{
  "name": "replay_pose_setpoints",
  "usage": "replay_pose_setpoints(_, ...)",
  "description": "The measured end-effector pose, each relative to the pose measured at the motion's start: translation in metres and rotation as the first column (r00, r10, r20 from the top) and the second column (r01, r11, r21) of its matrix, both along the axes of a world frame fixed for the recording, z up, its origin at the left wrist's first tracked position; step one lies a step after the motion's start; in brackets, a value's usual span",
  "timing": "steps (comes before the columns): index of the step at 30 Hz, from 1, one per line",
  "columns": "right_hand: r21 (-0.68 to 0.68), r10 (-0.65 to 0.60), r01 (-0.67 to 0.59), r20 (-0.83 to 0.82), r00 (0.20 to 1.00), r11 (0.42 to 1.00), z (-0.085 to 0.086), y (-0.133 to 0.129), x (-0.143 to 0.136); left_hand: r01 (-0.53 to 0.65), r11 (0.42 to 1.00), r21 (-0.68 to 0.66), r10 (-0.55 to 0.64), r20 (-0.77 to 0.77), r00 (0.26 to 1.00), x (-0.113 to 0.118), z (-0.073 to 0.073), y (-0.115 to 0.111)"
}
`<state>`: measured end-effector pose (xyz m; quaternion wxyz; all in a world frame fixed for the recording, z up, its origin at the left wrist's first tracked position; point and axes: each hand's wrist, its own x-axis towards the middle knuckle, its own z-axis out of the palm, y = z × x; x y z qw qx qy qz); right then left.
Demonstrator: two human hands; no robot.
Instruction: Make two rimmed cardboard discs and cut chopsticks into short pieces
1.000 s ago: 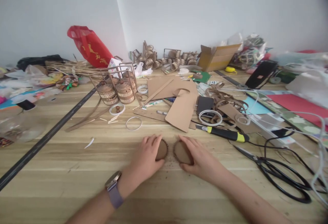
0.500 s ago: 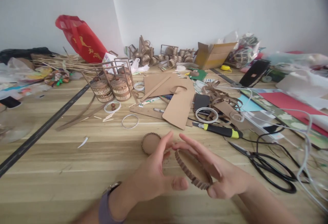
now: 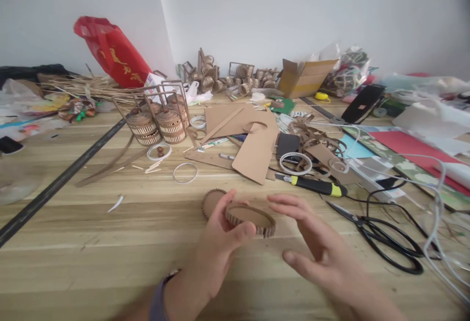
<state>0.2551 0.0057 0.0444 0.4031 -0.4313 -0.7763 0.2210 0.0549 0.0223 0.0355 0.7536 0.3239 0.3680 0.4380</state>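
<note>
Left hand (image 3: 217,243) around disc (image 3: 252,215), right hand (image 3: 325,247) loosely spread

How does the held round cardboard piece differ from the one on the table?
The held brown cardboard disc is raised in the left hand; the resting brown cardboard disc lies on the wooden table. The held disc shows its ribbed wall; the resting disc, mostly its face. Both have ridged rims.
</note>
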Motion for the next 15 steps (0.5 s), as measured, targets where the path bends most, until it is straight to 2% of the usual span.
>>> replay_pose_setpoints(2, 0.154, -0.147, 0.147, -0.011, 0.989, 0.977, -0.002, -0.009, -0.01, -0.088, 0.996, 0.034, 0.09, -0.065, 0.994, 0.0, -0.006, -0.002)
replay_pose_setpoints(4, 0.247, -0.224, 0.215, 0.008, 0.974, 0.945, -0.001, -0.015, -0.02, -0.152, 0.985, 0.088, 0.16, -0.092, 0.983, 0.004, -0.011, -0.007)
replay_pose_setpoints(9, 0.343, -0.19, 0.164, 0.045, 0.981, 0.925, 0.003, -0.018, -0.028, -0.262, 0.956, 0.13, 0.273, -0.069, 0.96, 0.016, -0.019, -0.025)
replay_pose_setpoints(12, 0.343, -0.139, 0.095, 0.108, 0.984, 0.935, 0.001, -0.022, -0.022, -0.244, 0.96, 0.141, 0.26, -0.115, 0.959, 0.014, -0.015, -0.036)
replay_pose_setpoints(15, 0.35, -0.147, 0.082, 0.163, 0.976, 0.933, -0.002, -0.03, -0.016, -0.186, 0.968, 0.167, 0.222, -0.226, 0.949, 0.008, -0.01, -0.044)
